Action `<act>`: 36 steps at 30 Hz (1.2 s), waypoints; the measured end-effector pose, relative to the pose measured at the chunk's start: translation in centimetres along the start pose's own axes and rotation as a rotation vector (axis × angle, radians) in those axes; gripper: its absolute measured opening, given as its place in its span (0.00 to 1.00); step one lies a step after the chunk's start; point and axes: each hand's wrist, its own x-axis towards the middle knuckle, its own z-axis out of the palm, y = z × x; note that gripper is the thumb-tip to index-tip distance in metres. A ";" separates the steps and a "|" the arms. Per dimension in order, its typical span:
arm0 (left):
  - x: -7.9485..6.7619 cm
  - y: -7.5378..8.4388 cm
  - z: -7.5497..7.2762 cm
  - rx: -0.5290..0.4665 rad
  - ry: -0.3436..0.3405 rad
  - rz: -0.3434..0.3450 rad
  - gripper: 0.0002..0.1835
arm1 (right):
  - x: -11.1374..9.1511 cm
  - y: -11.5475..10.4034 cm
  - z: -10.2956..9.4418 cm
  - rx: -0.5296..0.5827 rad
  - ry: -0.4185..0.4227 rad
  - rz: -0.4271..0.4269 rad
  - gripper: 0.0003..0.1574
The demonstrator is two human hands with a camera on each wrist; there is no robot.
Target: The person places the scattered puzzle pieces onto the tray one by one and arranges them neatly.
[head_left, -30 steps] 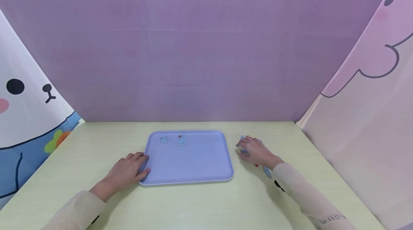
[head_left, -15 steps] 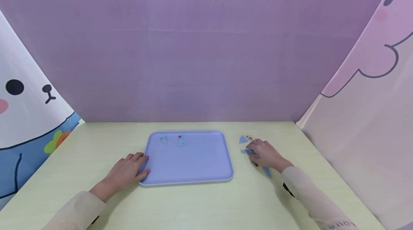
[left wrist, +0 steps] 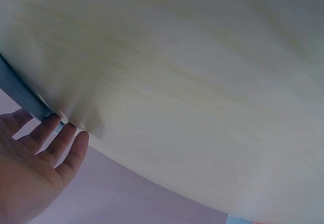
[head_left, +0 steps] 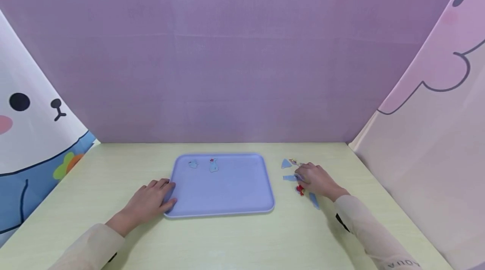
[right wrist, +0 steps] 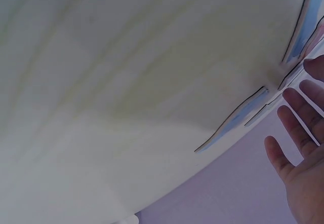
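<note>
My left hand rests on the left rim of a light purple tray. Its fingers look loosely extended against that edge in the left wrist view. Two small pale blue puzzle pieces, a stubby one and a taller one with a red tip, lie at the tray's back. Right of the tray, my right hand is low over more flat pieces, fingertips at a blue strip-shaped piece. Around it are a triangular blue piece, a red-patterned piece and a slim blue piece. The palm hides some pieces.
A pale yellow wood-grain table carries everything. Behind it rises a purple cloth backdrop. Cartoon-printed cloths hang at the left and right. A yellow-and-red piece lies near the triangular one.
My right hand has drawn back to the right, uncovering the triangular, strip-shaped and red-patterned pieces. My left hand and the tray stay in place.
</note>
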 end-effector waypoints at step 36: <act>-0.1 0.1 -0.1 0.008 -0.007 -0.005 0.26 | 0.5 0.3 0.6 -0.012 -0.011 -0.030 0.14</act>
